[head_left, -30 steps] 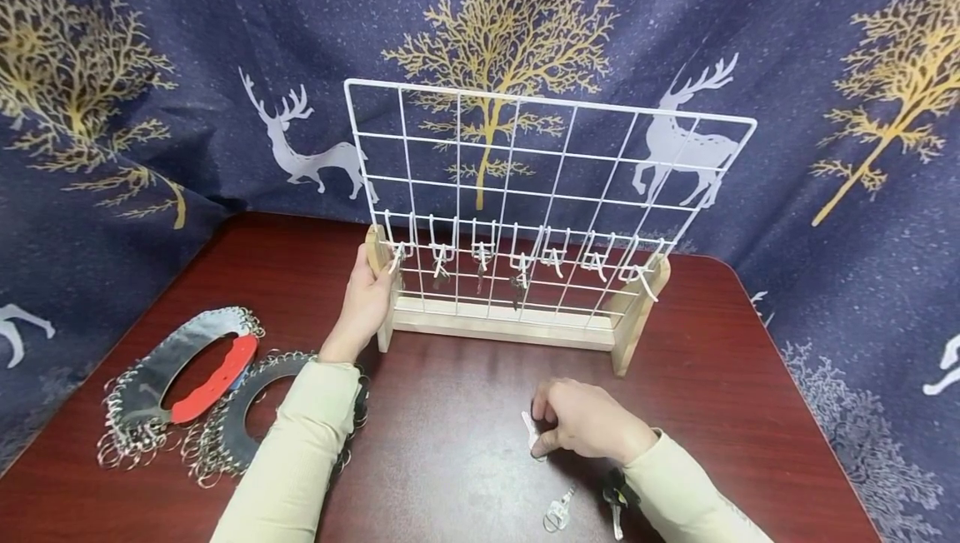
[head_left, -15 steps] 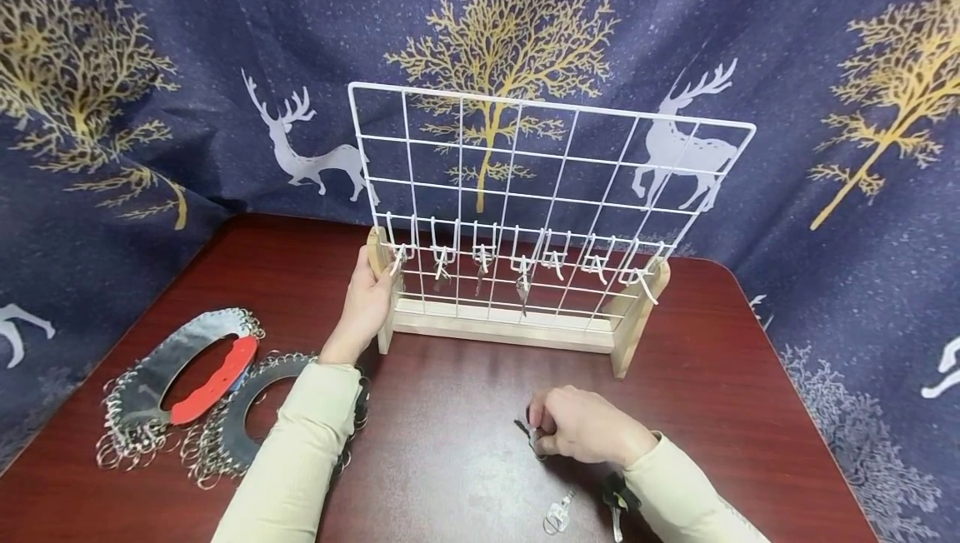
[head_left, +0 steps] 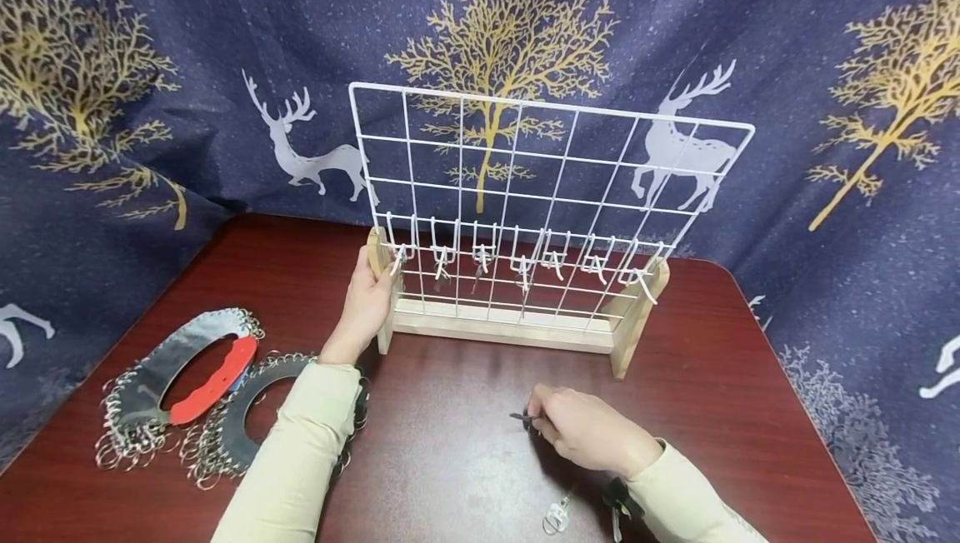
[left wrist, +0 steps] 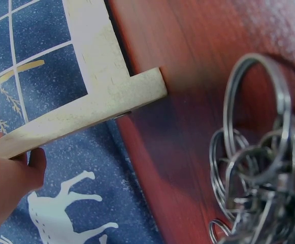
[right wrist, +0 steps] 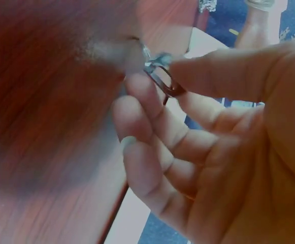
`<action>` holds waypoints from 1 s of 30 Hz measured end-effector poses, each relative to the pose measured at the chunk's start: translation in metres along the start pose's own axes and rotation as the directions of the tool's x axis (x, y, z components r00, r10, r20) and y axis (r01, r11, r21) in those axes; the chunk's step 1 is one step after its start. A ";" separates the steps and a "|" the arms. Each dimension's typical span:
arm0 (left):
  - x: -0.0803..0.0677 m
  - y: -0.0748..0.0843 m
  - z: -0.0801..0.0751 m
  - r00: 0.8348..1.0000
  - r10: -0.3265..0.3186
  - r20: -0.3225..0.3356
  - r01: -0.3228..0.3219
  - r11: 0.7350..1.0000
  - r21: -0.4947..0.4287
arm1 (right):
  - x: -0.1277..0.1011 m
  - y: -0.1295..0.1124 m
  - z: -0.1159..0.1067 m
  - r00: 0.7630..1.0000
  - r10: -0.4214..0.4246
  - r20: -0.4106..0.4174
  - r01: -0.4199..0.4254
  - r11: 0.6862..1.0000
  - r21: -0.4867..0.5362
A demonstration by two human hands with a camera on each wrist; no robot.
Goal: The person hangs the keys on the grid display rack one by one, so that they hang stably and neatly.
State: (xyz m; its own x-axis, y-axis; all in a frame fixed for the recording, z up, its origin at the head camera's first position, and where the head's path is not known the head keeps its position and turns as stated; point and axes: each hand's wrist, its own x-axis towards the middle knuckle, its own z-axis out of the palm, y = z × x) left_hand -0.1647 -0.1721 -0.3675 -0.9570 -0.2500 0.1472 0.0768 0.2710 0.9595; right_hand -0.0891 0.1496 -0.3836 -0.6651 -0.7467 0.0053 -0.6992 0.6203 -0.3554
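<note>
On the far left of the glossy, dark red table (head_left: 450, 460) lie two flat grey crescent-shaped holders (head_left: 161, 376), one with a red inner band, both fringed with thin metal split rings (head_left: 120, 443); the left wrist view shows the rings (left wrist: 259, 168) as a tangle of round steel loops, cut off at the frame's edge; the left sleeve covers part of the nearer holder. Next comes the left hand (head_left: 365, 303), its fingers curled round the pale, unfinished wooden foot (head_left: 381, 293) at the left end of the rack; from the wrist only the fingertips (left wrist: 15, 168) show, pressed against the wood's edge. The rack itself is a white wire grid (head_left: 551, 193) of square cells, upright between two wooden feet on a wooden base bar, with a row of white hooks (head_left: 555, 261) along its lower part; small keys seem to hang from the left-hand hooks, but they are too small to make out. Right of centre, in front of the rack, the right hand (head_left: 588, 430) is held just above the table, thumb and forefinger pinched on a small metal key (head_left: 522, 418); in the wrist view the key (right wrist: 160, 71) is blurred and half hidden by the fingers (right wrist: 152, 127), its bow ringed in dark material. Near the lower edge lies a silver key on a ring (head_left: 557, 516), beside a darker key (head_left: 615, 505) half hidden by the right wrist.
</note>
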 end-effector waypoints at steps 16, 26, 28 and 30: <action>0.000 0.000 0.000 1.000 0.009 -0.005 -0.009 1.000 0.007 | 0.002 0.003 0.000 0.998 -0.025 -0.059 0.029 0.998 0.054; 0.001 -0.001 0.000 1.000 0.010 -0.007 -0.010 1.000 0.017 | 0.005 0.003 -0.002 0.999 0.014 -0.047 -0.001 0.963 0.268; 0.001 -0.002 0.000 1.000 0.012 -0.002 -0.012 1.000 0.010 | 0.004 0.002 -0.003 0.998 0.009 -0.056 0.008 0.954 0.300; 0.002 -0.002 0.000 1.000 0.012 0.002 -0.012 1.000 0.001 | 0.004 0.001 -0.004 0.998 0.000 -0.067 0.022 0.947 0.321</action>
State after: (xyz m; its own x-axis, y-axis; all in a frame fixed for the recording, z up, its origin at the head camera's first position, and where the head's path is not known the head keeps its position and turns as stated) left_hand -0.1665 -0.1730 -0.3697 -0.9567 -0.2444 0.1582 0.0882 0.2746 0.9575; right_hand -0.0932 0.1482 -0.3806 -0.6809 -0.7291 0.0684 -0.5925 0.4936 -0.6367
